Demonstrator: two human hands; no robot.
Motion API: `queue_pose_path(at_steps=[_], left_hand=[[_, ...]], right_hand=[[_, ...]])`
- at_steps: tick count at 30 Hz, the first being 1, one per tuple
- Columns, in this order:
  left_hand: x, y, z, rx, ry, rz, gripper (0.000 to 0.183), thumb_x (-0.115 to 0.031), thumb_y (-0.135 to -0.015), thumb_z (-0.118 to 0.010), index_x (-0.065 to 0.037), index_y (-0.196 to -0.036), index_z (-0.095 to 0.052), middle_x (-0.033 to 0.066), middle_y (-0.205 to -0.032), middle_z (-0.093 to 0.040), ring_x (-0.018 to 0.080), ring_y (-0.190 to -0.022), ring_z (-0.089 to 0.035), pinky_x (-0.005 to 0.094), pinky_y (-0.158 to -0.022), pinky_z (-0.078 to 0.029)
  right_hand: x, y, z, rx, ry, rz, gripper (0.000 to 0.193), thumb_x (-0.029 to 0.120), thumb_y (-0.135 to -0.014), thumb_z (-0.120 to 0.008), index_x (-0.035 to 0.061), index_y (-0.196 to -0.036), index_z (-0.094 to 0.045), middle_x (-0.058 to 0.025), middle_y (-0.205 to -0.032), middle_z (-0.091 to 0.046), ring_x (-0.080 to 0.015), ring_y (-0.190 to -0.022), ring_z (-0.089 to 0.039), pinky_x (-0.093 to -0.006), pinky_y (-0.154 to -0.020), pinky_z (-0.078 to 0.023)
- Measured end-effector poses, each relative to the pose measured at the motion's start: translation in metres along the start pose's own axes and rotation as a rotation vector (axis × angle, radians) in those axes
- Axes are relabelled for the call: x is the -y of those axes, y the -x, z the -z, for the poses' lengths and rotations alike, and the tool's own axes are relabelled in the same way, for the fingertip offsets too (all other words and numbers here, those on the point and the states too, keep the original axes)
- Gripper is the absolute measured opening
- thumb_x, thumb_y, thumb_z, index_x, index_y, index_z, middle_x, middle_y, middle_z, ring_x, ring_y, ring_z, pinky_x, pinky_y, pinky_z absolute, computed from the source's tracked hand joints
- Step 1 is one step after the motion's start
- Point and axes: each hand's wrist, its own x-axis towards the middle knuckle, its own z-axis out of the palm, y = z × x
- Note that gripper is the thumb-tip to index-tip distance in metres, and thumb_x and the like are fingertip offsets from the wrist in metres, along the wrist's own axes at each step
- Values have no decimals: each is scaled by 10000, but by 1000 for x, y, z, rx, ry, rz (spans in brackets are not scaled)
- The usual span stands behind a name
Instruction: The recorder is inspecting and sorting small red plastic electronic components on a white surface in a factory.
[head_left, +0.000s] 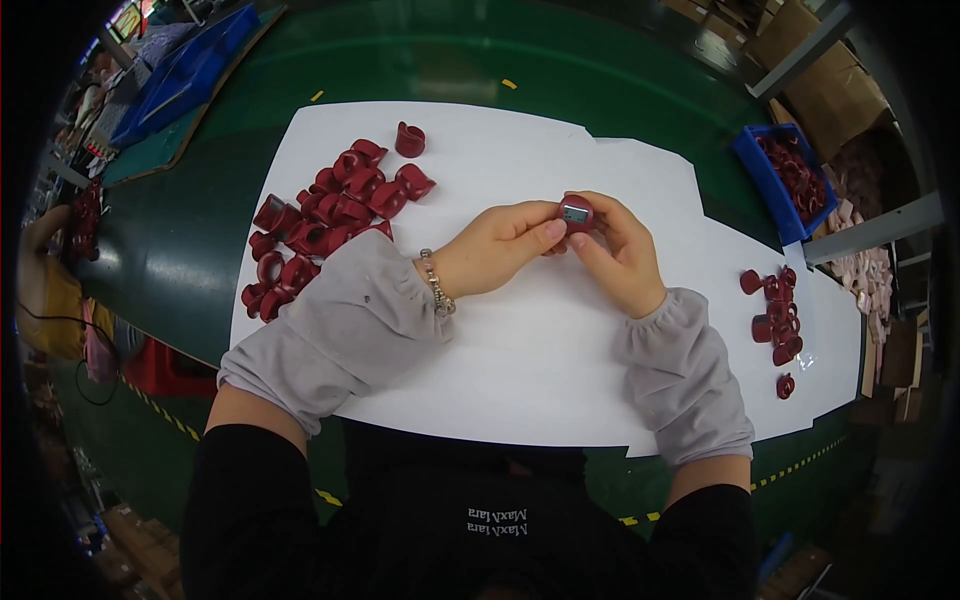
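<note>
Both hands meet over the white sheet, their fingers closed around one small dark red rounded piece (577, 213). A small greyish rectangle shows on its upper face; its underside is hidden by fingers. My left hand (495, 245), with a beaded bracelet at the wrist, pinches the piece from the left. From the right, my right hand (622, 258) grips it with thumb and fingers. Left of my hands lies a heap of similar curved, ring-like dark red pieces (345, 200). A smaller group of red pieces (778, 312) sits to the right.
White paper (520, 380) covers much of the green table (440, 60). A blue bin (790, 180) of red pieces stands at the right, near cardboard boxes (820, 75). Blue trays (185, 75) lie at the far left. Another person's arm (45, 230) shows at the left edge.
</note>
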Motion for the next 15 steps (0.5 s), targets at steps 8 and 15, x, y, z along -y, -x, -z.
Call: queue_pose_path(at_steps=[8,15], left_hand=[[0,-2,0,-42,31,2,323,-209,-987,-434,12,-1206,-520,47,-1018,-595,111,-912,-552,258,-838,-459],[1,-1,-1,-25,14,-5,307,-159,-963,-483,14,-1214,-516,50,-1039,-598,99,-931,-551,256,-842,-461]], right_hand=[[0,-2,-1,17,61,20,531,21,-843,-574,5,-1342,-393,-109,-1225,-503,-197,-1097,-521,-337,-974,-416],[-1,-2,-3,19,118,-14,576,6,-839,-596,35,-1370,-375,-114,-1260,-482,-204,-1136,-509,-339,-987,-420]])
